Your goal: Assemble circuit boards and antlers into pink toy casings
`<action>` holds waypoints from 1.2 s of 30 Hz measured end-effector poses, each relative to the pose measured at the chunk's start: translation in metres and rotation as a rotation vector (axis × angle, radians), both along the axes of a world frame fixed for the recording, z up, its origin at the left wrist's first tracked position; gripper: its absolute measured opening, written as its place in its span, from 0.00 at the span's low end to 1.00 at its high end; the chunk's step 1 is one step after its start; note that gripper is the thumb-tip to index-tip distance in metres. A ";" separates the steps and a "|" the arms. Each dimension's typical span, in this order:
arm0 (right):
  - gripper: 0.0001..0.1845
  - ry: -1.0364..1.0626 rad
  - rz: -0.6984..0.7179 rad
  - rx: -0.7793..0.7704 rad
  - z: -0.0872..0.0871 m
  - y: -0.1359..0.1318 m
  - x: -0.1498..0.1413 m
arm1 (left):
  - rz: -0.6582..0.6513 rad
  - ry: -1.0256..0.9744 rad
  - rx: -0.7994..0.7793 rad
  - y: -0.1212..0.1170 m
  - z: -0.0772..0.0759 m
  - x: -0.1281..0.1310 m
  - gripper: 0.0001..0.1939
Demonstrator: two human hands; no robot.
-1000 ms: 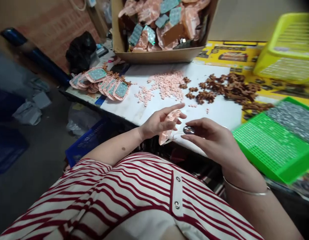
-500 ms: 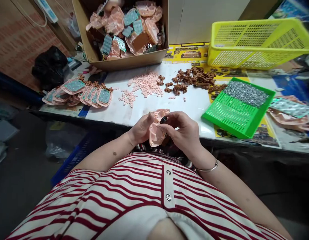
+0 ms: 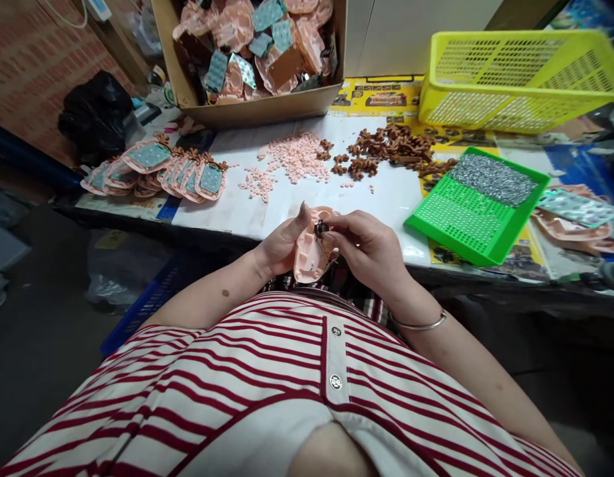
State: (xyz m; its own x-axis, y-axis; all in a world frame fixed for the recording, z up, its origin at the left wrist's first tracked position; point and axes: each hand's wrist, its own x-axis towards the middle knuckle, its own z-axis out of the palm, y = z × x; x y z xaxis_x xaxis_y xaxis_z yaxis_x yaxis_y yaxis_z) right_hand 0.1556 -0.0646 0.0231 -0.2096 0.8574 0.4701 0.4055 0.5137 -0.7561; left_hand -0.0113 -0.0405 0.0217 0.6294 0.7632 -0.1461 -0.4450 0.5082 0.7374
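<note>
My left hand (image 3: 283,246) grips a pink plastic shell (image 3: 309,260) by its left side, thumb raised along the edge. The shell's hollow inside faces up, just beyond my lap at the table's near edge. My right hand (image 3: 369,248) pinches a small round black part (image 3: 320,228) over the upper part of the shell; thin wires seem to run from it. Whether that part touches the shell I cannot tell. Beyond my hands lie small pink pieces (image 3: 295,158) and brown bone-shaped pieces (image 3: 391,149) on the white table surface (image 3: 227,215).
A cardboard box (image 3: 257,114) of pink shells and circuit boards stands at the back. Finished-looking shells with boards (image 3: 210,180) are stacked left. To the right are a green tray (image 3: 490,248) of screws, a yellow basket (image 3: 515,79) and more shells (image 3: 575,225).
The round black part has turned and now sits slightly lower left, over the shell. The shell is tilted more open towards me. My view has shifted slightly.
</note>
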 end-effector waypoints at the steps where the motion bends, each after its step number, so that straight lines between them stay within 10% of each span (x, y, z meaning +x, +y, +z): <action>1: 0.08 -0.008 -0.036 0.030 0.000 -0.001 0.000 | 0.001 -0.002 -0.007 0.000 0.000 0.001 0.33; 8: 0.06 0.017 -0.251 0.185 -0.010 -0.007 0.001 | -0.055 0.018 0.051 0.002 -0.002 0.009 0.37; 36: 0.11 -0.311 -0.183 0.340 -0.026 0.026 -0.026 | -0.051 -0.024 0.043 0.032 -0.032 -0.024 0.42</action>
